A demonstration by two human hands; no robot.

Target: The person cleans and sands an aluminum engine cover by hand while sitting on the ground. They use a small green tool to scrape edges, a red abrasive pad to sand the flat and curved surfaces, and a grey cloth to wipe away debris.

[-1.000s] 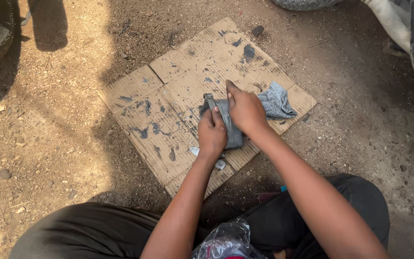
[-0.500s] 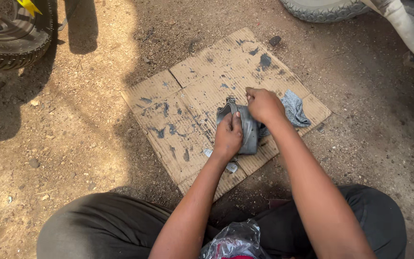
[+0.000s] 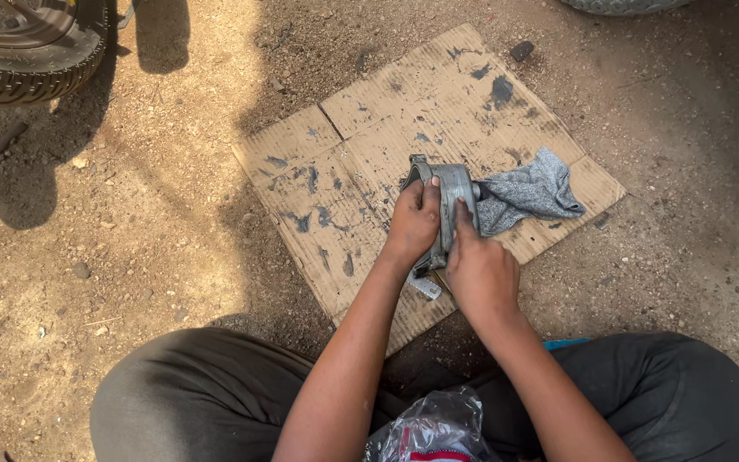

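Two bare hands working over stained cardboard (image 3: pixel 369 145) on dirt: left hand (image 3: pixel 414 224) gripping a grey metal part (image 3: pixel 453 192) standing on edge at the sheet's middle, right hand (image 3: pixel 481 272) pressing fingers along its rim; grey rag (image 3: pixel 532 190) lying just beside; tyre (image 3: pixel 32 60) sitting well apart, upper left.

Head cam, looking steeply down, close over cardboard sheet (image 3: pixel 369 162), dirt ground (image 3: pixel 130 257)
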